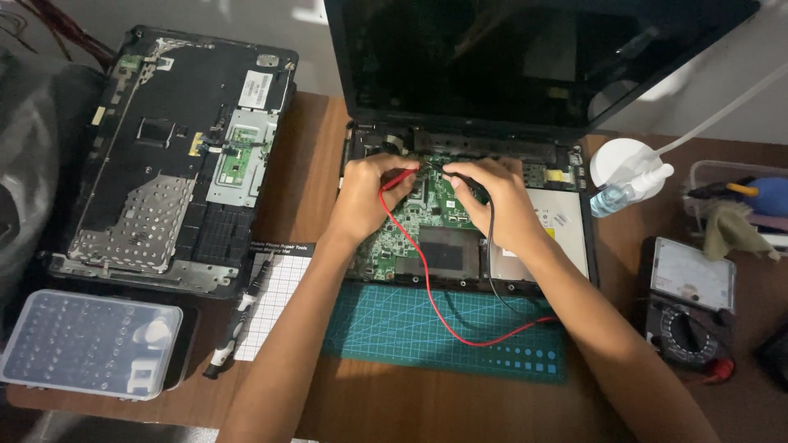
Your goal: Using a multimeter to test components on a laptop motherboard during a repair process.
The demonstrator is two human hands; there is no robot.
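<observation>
Left hand [367, 199] fingers pinched shut on the red probe [400, 178], tip down on the green motherboard [414, 226] near the frame's upper middle. Right hand [492, 197] fingers closed around the black probe [456, 175], tip just beside the red one; exact contact points too small to tell. Step in hand looks like probing two spots on the board. Next move likely calls for steady tips while the analog multimeter [688, 308] at the right edge gets read, and no slipping across neighbouring parts. Red lead [443, 316] and black lead [492, 275] loop over the teal cutting mat [386, 328] toward the meter. Board sits exposed inside the opened laptop [542, 66], cover off, dark screen upright behind, silver drive bay to its right. Removed top cover [164, 156] lies upper left on the wooden surface [304, 164]; clear bit case [86, 343] lower left, screwdriver [234, 332] beside it, spray bottle [628, 193] at right.
</observation>
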